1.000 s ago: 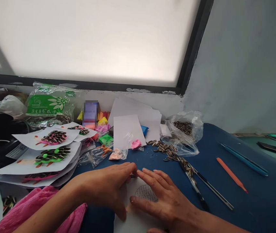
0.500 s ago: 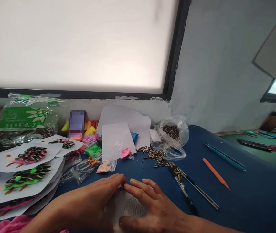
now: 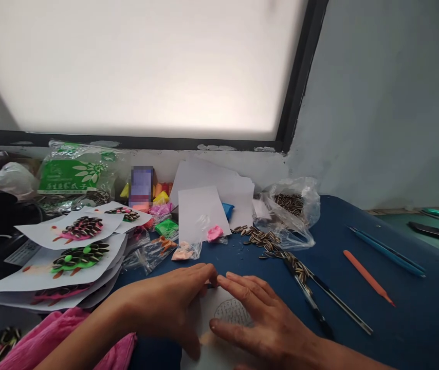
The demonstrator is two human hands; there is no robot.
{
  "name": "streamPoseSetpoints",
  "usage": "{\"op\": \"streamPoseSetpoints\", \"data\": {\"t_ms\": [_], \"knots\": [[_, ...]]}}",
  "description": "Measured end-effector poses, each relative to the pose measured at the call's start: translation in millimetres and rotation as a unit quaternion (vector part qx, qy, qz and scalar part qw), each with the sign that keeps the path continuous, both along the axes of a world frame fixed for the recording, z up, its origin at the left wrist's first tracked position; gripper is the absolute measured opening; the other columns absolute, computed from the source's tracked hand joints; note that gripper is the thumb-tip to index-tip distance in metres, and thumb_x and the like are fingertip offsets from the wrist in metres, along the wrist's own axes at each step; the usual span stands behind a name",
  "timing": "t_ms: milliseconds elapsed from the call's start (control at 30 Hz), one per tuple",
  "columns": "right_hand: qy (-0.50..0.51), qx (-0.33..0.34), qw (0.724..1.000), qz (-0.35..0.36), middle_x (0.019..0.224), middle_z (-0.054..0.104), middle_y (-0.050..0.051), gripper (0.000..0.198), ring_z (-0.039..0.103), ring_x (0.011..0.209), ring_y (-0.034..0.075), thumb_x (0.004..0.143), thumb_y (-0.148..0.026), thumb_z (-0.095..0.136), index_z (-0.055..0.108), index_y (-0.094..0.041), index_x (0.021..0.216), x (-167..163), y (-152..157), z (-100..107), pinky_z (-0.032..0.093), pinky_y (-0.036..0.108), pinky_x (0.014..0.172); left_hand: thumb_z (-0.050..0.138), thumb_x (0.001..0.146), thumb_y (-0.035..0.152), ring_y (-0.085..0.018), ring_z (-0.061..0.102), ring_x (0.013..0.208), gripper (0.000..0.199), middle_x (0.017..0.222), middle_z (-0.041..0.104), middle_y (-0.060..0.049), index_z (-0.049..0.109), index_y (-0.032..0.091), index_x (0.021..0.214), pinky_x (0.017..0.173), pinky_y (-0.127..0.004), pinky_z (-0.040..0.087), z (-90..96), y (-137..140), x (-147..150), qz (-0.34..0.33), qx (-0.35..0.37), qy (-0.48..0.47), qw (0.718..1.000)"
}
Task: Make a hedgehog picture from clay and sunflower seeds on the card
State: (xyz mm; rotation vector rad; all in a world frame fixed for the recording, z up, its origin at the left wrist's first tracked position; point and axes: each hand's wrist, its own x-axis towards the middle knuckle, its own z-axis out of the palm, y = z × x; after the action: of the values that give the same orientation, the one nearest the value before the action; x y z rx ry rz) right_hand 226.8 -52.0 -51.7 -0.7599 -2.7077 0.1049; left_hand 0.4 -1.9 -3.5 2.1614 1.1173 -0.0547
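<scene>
A white sheet of paper (image 3: 204, 321) with an oval pencil drawing filled with small strokes (image 3: 229, 312) lies before me on the blue table. My left hand (image 3: 165, 303) arches over its left side, fingers together and thumb apart. My right hand (image 3: 260, 318) rests across the sheet's right side, fingers stretched out and thumb spread, partly covering the drawing. Both hands' fingertips nearly meet at the far edge of the sheet. A pale peach smear (image 3: 206, 338) shows on the paper by the right thumb. What lies under the left fingers is hidden.
Finished hedgehog pictures (image 3: 83, 228) with seeds are stacked at left, above a pink cloth (image 3: 65, 339). Loose sunflower seeds (image 3: 261, 239), pens (image 3: 308, 298), an orange tool (image 3: 369, 277) and blue tweezers (image 3: 387, 252) lie right. Clay packets (image 3: 183, 251) and blank paper (image 3: 200, 210) are behind.
My view has turned left, so the table's things sit farther right in the picture. Both hands stay over the paper, and more of the left thumb shows.
</scene>
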Motion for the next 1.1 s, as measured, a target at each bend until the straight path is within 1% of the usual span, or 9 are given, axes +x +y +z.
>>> {"op": "streamPoseSetpoints", "data": {"t_ms": [133, 233, 300, 400, 567, 700, 867, 967, 1100], "knots": [[0.004, 0.007, 1.0, -0.023, 0.145, 0.045, 0.019, 0.034, 0.038, 0.136, 0.035, 0.091, -0.037, 0.055, 0.063, -0.02, 0.119, -1, 1, -3, 0.037, 0.052, 0.105, 0.081, 0.053, 0.024, -0.02, 0.055, 0.081, 0.059, 0.092, 0.058, 0.002, 0.057, 0.024, 0.106, 0.065, -0.025, 0.042, 1.1, 2, -5, -0.002, -0.021, -0.008, 1.0], [0.006, 0.02, 1.0, -0.019, 0.142, 0.047, 0.021, 0.034, 0.041, 0.134, 0.036, 0.088, -0.034, 0.057, 0.063, -0.018, 0.118, 0, 3, -9, 0.04, 0.053, 0.103, 0.066, 0.07, 0.021, -0.019, 0.057, 0.082, 0.042, 0.092, 0.061, 0.0, 0.058, 0.021, 0.111, 0.069, -0.026, 0.044, -2.8, 8, -11, -0.005, -0.064, -0.062, 0.996], [0.021, 0.036, 0.999, -0.023, 0.142, 0.047, 0.022, 0.037, 0.042, 0.133, 0.036, 0.087, -0.029, 0.058, 0.061, -0.017, 0.122, 1, 4, -13, 0.042, 0.053, 0.101, 0.057, 0.079, 0.024, -0.017, 0.059, 0.078, 0.03, 0.087, 0.063, -0.001, 0.061, 0.019, 0.108, 0.069, -0.026, 0.046, -8.3, 14, -12, 0.015, -0.09, -0.143, 0.986], [0.042, 0.033, 0.998, -0.045, 0.141, 0.049, 0.021, 0.04, 0.045, 0.131, 0.034, 0.086, -0.02, 0.056, 0.058, -0.016, 0.126, 3, 4, -15, 0.044, 0.05, 0.101, 0.061, 0.079, 0.031, -0.012, 0.058, 0.058, 0.02, 0.072, 0.063, 0.002, 0.065, 0.017, 0.092, 0.056, -0.023, 0.042, -16.1, 21, -9, 0.076, -0.12, -0.225, 0.964], [0.045, 0.004, 0.996, -0.072, 0.139, 0.051, 0.02, 0.041, 0.047, 0.129, 0.032, 0.087, -0.018, 0.054, 0.058, -0.016, 0.128, 2, -1, -7, 0.046, 0.048, 0.1, 0.065, 0.075, 0.044, -0.008, 0.053, 0.041, 0.029, 0.067, 0.07, 0.0, 0.06, 0.016, 0.077, 0.041, -0.02, 0.035, -20.2, 22, 0, 0.119, -0.181, -0.273, 0.937], [0.061, -0.004, 0.995, -0.084, 0.139, 0.052, 0.019, 0.042, 0.047, 0.129, 0.031, 0.088, -0.019, 0.053, 0.056, -0.015, 0.13, 2, -3, -2, 0.045, 0.047, 0.103, 0.067, 0.075, 0.048, -0.008, 0.05, 0.038, 0.033, 0.056, 0.065, 0.003, 0.057, 0.017, 0.066, 0.038, -0.019, 0.03, -21.5, 20, 2, 0.136, -0.166, -0.275, 0.937], [0.094, -0.052, 0.989, -0.101, 0.135, 0.055, 0.017, 0.042, 0.05, 0.125, 0.029, 0.087, -0.017, 0.054, 0.055, -0.015, 0.129, -1, -2, 1, 0.046, 0.045, 0.1, 0.065, 0.082, 0.043, -0.008, 0.048, 0.044, 0.029, 0.049, 0.054, 0.006, 0.071, 0.015, 0.083, 0.047, -0.021, 0.035, -22.6, 21, 0, 0.104, -0.137, -0.298, 0.939], [0.174, -0.121, 0.968, -0.131, 0.112, 0.065, 0.012, 0.025, 0.06, 0.104, 0.024, 0.086, -0.019, 0.056, 0.059, -0.016, 0.111, -6, 2, 5, 0.05, 0.04, 0.09, 0.074, 0.074, 0.038, -0.01, 0.055, 0.05, 0.03, 0.061, 0.064, 0.004, 0.069, 0.015, 0.093, 0.051, -0.022, 0.04, -24.4, 21, 1, 0.127, -0.178, -0.335, 0.917], [0.239, -0.198, 0.932, -0.189, 0.085, 0.061, 0.003, 0.009, 0.057, 0.078, 0.018, 0.084, -0.022, 0.063, 0.058, -0.018, 0.089, -14, 11, 14, 0.049, 0.032, 0.071, 0.075, 0.072, 0.04, -0.011, 0.062, 0.054, 0.03, 0.07, 0.07, -0.001, 0.062, 0.015, 0.08, 0.05, -0.021, 0.042, -25.0, 17, 6, 0.147, -0.204, -0.373, 0.893]]}}
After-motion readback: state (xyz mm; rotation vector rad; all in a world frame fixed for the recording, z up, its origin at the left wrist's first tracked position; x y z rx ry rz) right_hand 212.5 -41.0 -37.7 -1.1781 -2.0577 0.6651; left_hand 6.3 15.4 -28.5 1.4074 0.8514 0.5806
